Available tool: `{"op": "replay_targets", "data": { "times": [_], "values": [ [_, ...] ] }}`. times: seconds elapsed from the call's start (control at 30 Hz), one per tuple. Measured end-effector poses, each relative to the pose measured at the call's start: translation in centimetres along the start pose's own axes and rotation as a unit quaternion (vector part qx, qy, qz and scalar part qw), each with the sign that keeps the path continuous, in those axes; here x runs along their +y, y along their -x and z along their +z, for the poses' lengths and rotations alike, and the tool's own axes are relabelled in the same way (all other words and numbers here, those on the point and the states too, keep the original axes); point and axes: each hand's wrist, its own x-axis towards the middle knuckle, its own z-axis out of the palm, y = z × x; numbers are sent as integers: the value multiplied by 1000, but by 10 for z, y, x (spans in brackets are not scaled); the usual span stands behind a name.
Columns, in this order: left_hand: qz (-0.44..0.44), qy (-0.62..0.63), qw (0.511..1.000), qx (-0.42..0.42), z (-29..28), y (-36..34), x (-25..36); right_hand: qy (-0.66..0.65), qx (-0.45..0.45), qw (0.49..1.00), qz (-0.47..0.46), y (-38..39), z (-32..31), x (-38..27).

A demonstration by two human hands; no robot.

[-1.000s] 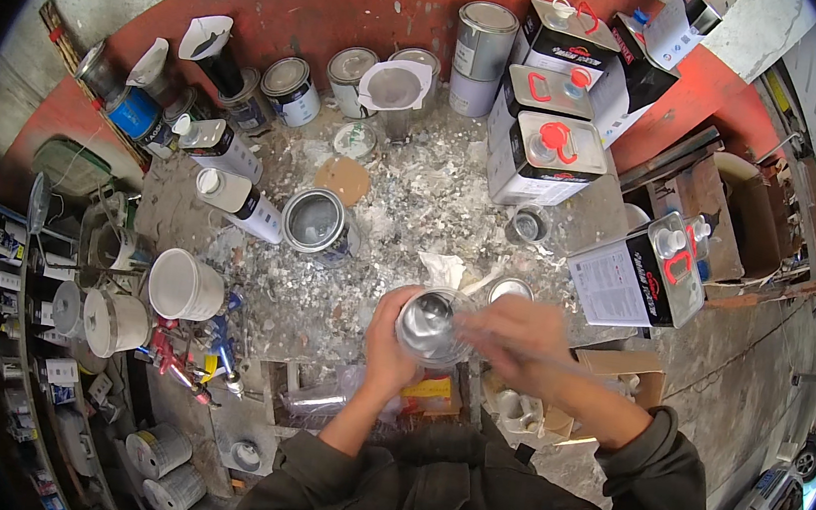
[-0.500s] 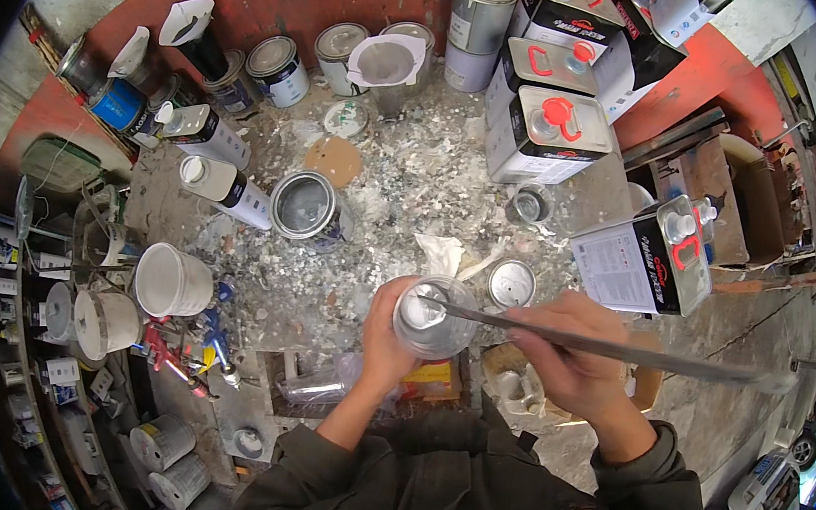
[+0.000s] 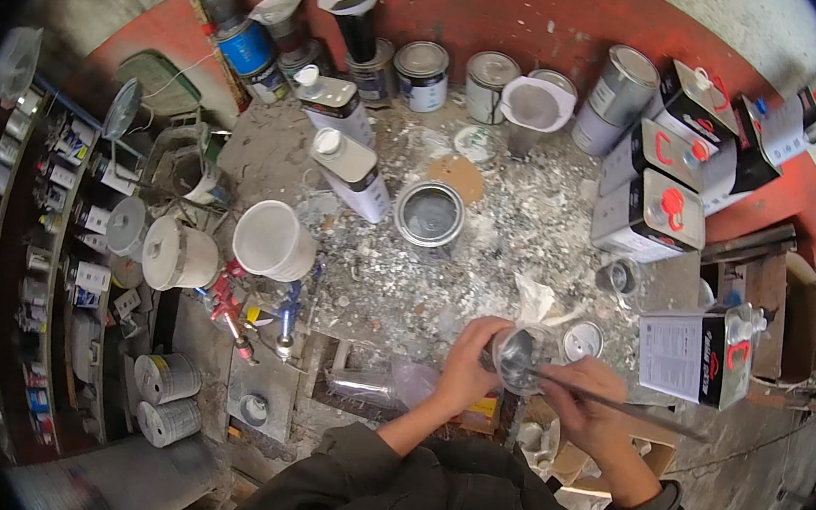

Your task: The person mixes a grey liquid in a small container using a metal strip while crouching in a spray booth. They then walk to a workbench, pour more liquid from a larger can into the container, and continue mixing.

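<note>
A clear plastic cup (image 3: pixel 531 342) with silver-grey liquid in it is gripped by my left hand (image 3: pixel 468 371), its fingers wrapped round the near-left side. In my right hand (image 3: pixel 592 405) is a long, thin, flat dark stirring stick (image 3: pixel 653 416). Its lower end dips into the cup, while the other end sticks out to the right past my hand. Just beyond the cup lies a crumpled white cloth or paper (image 3: pixel 534 296), with a small round silver tin (image 3: pixel 582 342) beside it. An open can of grey paint (image 3: pixel 430 215) stands farther back on the paint-spattered bench (image 3: pixel 501 235).
White-and-black solvent tins (image 3: pixel 649 217) crowd the right rear, one (image 3: pixel 694 353) nearer. Cans (image 3: pixel 420 75) and a strainer-topped cup (image 3: pixel 535 108) line the red wall. To the left are bottles (image 3: pixel 352 176), a white bucket (image 3: pixel 274 240) and spray guns (image 3: pixel 287 317).
The view has swung left, so the bench things appear farther right. The stick has moved within the cup, and the bright silver patch inside now looks darker grey. Both hands keep their hold.
</note>
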Motion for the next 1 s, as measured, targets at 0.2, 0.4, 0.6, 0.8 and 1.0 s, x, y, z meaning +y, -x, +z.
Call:
{"op": "replay_targets", "data": {
  "times": [0.2, 0.4, 0.6, 0.8, 1.0],
  "values": [
    [44, -22, 999, 18, -10, 5, -11, 23, 21, 1000, -1, -4, 11, -11],
    [5, 34, 999, 27, -26, 11, -18, 13, -40, 999, 3, -11, 34, -23],
    [-4, 58, 998, 24, -51, 23, -30, 17, -17, 1000, 19, -21, 64, -32],
    [-42, 8, 996, -84, -67, 45, -47, 5, 79, 985, 154, 8, 91, -45],
    [-10, 47, 976, -212, -78, 75, -67, 7, 45, 942, 332, 36, 97, -42]
  ]
}}
